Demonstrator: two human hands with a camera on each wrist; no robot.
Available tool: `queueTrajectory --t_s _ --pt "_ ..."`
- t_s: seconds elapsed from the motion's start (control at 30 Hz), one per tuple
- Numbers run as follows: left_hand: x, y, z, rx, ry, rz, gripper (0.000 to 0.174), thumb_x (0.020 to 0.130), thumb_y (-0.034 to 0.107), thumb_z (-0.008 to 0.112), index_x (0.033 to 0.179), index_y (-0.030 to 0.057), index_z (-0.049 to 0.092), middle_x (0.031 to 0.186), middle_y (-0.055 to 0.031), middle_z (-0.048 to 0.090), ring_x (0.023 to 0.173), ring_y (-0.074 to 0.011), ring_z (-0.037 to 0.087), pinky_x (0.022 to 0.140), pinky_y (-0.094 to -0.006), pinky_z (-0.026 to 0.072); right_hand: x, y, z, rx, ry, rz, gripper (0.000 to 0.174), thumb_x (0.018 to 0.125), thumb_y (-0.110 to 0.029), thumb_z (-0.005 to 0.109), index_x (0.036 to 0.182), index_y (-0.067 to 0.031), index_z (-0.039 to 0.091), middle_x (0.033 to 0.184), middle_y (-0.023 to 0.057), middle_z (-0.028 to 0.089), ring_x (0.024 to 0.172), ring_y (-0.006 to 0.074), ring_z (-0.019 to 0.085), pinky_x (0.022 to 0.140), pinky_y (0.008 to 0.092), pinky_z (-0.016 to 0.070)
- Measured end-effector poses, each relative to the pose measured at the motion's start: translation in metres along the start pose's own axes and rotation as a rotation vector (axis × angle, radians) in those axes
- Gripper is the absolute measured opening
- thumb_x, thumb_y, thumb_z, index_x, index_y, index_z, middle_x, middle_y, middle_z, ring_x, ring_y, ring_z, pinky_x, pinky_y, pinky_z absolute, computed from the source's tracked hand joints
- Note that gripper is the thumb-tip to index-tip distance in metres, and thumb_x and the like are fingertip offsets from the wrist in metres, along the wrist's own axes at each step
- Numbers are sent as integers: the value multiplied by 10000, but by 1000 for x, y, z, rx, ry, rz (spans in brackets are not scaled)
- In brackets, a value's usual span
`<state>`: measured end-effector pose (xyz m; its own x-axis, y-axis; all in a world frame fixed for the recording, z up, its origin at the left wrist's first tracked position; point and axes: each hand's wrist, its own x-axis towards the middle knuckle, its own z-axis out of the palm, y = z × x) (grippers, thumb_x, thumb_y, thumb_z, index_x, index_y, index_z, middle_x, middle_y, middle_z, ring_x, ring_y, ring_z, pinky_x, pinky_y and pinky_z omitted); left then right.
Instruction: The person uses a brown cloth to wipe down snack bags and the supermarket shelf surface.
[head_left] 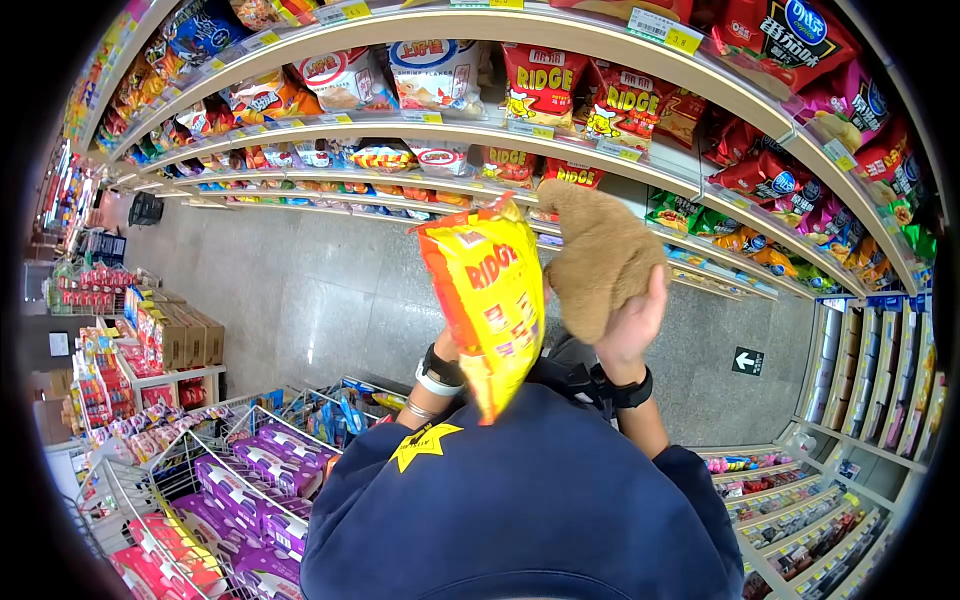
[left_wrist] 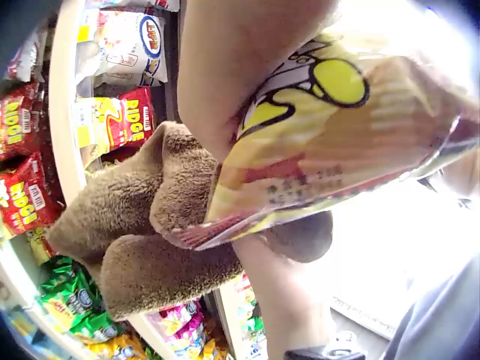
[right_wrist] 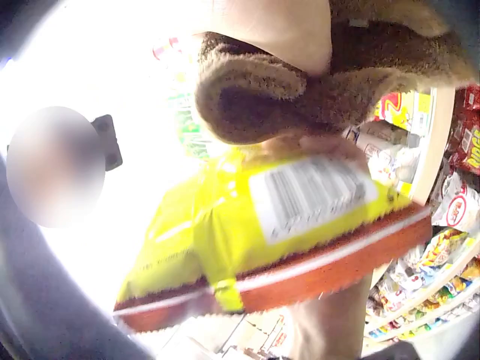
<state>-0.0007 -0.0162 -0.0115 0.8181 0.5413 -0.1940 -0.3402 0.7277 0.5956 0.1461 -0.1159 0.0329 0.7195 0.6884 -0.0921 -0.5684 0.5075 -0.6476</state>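
Note:
A yellow and red bag of RIDGE chips stands nearly upright in front of the chest. My left hand holds it; in the head view the bag covers most of that hand. A barcode shows on the bag's back in the right wrist view. Beside it, to the right, my right hand grips a fluffy brown cloth that is bunched and folded over. In the left wrist view the bag overlaps the cloth.
Shelves of snack bags curve across the front, with more RIDGE bags on them. Wire baskets with purple and pink packs stand at lower left. Grey floor tiles lie between; more racks stand at right.

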Motion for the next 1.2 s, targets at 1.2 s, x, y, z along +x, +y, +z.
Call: queueTrajectory --t_s 1.2 --pt "8 19 23 222 366 412 443 924 162 642 1275 44 398 1169 -92 582 1016 -160 611 856 -303 512 -26 -6 -13 -1487 -646 -538 370 915 -257 591 1104 61 610 1123 235 624 1096 442 549 957 488 405"
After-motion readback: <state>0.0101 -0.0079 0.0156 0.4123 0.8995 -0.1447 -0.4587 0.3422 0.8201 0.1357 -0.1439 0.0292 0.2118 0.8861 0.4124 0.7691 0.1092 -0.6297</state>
